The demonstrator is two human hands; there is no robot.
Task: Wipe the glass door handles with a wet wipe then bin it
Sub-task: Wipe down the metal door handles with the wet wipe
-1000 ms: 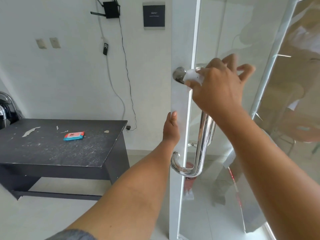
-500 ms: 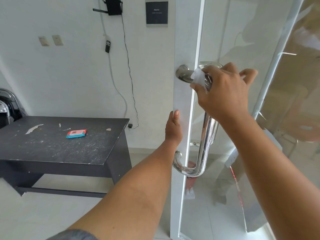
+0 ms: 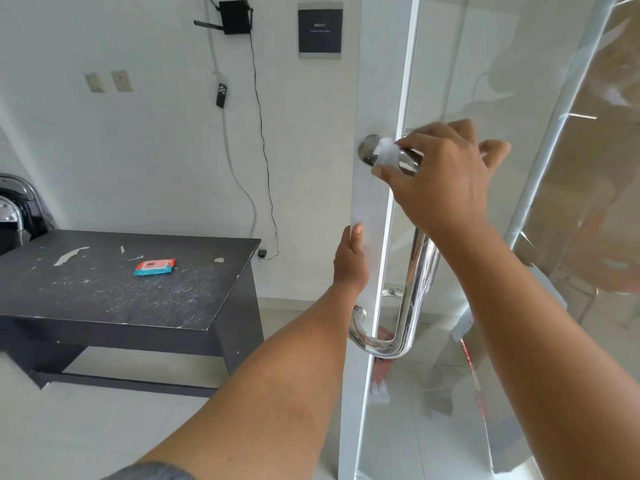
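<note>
Wet wipe point(image 3: 387, 151) pinched on handle point(image 3: 417, 271) top, beside door edge point(image 3: 372, 98)

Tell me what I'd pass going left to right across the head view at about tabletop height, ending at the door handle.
Black appliance → pack of wipes → wall plug → left hand → steel door handle.

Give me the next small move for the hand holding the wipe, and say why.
Probably slide the right hand and its wet wipe down along the handle, following its long upright bar. The wipe sits pinched at the top bend by the mount, the shiny bar below is uncovered, and the left hand is at the door edge, seemingly steadying it.
</note>
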